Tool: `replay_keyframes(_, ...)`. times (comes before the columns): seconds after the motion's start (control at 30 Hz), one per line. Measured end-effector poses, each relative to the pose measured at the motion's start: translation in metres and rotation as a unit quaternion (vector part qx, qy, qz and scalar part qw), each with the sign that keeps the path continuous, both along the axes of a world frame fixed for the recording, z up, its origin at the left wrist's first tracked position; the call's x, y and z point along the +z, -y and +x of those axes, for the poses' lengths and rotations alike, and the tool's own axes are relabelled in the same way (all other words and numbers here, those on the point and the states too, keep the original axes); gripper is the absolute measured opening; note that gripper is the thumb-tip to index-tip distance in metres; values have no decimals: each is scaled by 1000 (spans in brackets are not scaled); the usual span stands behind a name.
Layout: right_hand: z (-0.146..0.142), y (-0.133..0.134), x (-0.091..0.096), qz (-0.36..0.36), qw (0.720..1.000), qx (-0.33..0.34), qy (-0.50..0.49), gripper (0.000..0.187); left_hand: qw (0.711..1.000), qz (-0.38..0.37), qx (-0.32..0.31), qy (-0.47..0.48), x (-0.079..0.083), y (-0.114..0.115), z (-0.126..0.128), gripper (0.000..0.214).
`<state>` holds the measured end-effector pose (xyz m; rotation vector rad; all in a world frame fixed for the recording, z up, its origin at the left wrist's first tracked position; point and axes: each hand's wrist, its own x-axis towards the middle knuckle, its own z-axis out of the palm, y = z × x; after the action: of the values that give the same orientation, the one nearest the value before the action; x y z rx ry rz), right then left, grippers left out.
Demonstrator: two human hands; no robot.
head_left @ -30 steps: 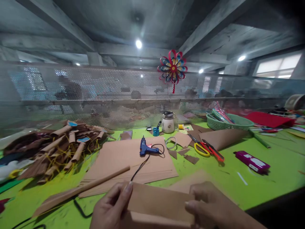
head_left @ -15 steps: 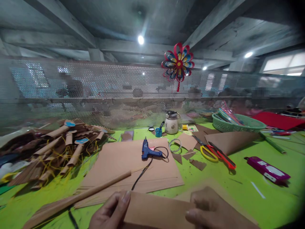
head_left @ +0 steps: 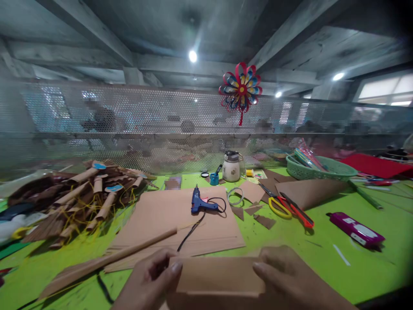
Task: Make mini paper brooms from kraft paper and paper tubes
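A strip of folded brown paper [head_left: 221,275] is stretched between my two hands at the bottom of the head view. My left hand [head_left: 153,275] pinches its left end, thumb on the near face. At the other end my right hand [head_left: 284,273] grips with the thumb in front and fingers curled behind. A fold line runs along the lower part of the paper. Just beyond lies a stack of brown paper sheets [head_left: 155,211] with a blue glue gun [head_left: 203,204] resting on it. A rolled paper stick [head_left: 138,249] slants across the stack's left side.
Paper rolls with yellow strings [head_left: 93,202] pile up at left. Yellow-handled scissors [head_left: 279,206] and orange-handled scissors [head_left: 303,215] lie right of centre, near paper scraps [head_left: 264,221]. A purple device [head_left: 356,228] sits at right. A green basket [head_left: 322,172] and white jug [head_left: 231,168] stand farther back.
My right hand's grip has shifted, its thumb now lying along the paper's end. The paper is tilted differently, showing a fold along its lower part. The view has shifted slightly.
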<state>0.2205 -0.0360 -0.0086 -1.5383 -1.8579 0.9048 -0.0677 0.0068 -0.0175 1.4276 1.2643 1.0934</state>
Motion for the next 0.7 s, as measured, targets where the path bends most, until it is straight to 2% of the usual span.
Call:
replay_keyframes(0.07, -1, 3, 3, 2, 999, -5, 42, 34, 991, 52, -45, -113, 12, -7, -5, 41)
replay_keyframes(0.17, -7, 6, 7, -11, 998, 4, 64, 29, 942, 154, -111, -275, 33, -12, 1, 47)
replay_keyframes(0.3, -12, 10, 9, -23, 998, 22, 49, 26, 890, 176, -243, -343, 46, -3, 33, 47)
replay_keyframes(0.37, -13, 10, 11, -34, 998, 21, 41, 27, 873, 160, -280, -365, 46, 1, 46, 31)
replay_keyframes(0.43, -13, 8, 12, -37, 998, 16, 48, 27, 866, 131, -302, -376, 42, 3, 53, 16)
replay_keyframes(0.6, -19, -5, 11, -39, 997, 20, 56, 25, 888, 72, -288, -352, 27, -3, 45, 16)
replay_keyframes(0.7, -23, -14, 9, -68, 997, 34, 11, 27, 896, 51, -278, -343, 19, -9, 40, 17)
